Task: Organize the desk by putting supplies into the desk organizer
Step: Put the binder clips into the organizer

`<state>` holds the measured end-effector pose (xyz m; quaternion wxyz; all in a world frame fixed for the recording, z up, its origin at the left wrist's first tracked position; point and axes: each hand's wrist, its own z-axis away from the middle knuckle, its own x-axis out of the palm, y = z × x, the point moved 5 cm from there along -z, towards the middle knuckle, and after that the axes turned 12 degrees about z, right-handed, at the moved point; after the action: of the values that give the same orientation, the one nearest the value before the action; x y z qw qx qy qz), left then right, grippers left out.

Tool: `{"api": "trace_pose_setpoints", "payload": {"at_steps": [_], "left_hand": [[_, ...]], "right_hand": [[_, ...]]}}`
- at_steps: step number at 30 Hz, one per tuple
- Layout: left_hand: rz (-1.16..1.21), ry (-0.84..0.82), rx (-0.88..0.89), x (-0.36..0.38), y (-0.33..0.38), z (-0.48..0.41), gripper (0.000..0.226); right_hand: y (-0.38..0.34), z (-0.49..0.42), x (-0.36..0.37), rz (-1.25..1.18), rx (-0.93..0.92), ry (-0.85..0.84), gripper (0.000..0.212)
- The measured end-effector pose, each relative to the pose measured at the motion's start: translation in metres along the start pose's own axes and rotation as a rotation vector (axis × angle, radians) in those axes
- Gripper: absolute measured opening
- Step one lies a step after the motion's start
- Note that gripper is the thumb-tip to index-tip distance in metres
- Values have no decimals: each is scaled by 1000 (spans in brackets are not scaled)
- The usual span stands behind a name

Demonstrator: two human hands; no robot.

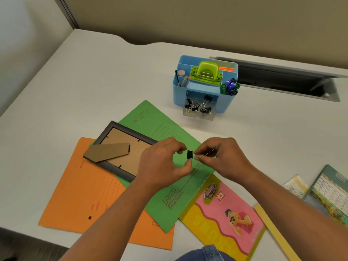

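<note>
Binder clip (189, 154): pinched between left hand (162, 163) and right hand (221, 158).
Organizer drawer (196, 117): straight ahead of both (it stands open), right hand slightly nearer.

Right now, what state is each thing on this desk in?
binder clip, lifted, pinched between both hands.
left hand, pinching the binder clip.
right hand, pinching the binder clip.
desk organizer, upright, compartments partly filled.
drawer, pulled open, partly filled.
hole punch, upright in the desk organizer.
picture frame, lying face down.
green folder, closed, lying flat.
</note>
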<state>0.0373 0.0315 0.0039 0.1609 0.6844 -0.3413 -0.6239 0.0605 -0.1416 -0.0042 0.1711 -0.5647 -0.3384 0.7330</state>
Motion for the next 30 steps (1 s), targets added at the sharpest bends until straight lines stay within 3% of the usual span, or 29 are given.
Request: {"api": "trace_pose_setpoints", "payload": {"at_steps": [4,13,15,18,20,25,30], "left_hand": [[111,45,-114,-3,-6,-15,42],[206,-23,-268,18,-23,-30,29],[227,-28,-295,23,-25,-33,27],[249,-27,-320,28,-29,-35,27],[271,-32,-330,31,-31,-39,32],[265,-158,-286,40,-23,-48,71],[189,-209,-241,50,-15,-55,79]], "right_hand": [[5,-26,-29,27,76,209,8],[15,-82,-56,303,129,506,11],[15,-77,-51,278,107,576,18],[21,-56,-37,184,158,654,11],[31,-40,-25,140,223,644,4],[55,-5,2,95,337,527,4],[79,18,10,106,358,475,10]]}}
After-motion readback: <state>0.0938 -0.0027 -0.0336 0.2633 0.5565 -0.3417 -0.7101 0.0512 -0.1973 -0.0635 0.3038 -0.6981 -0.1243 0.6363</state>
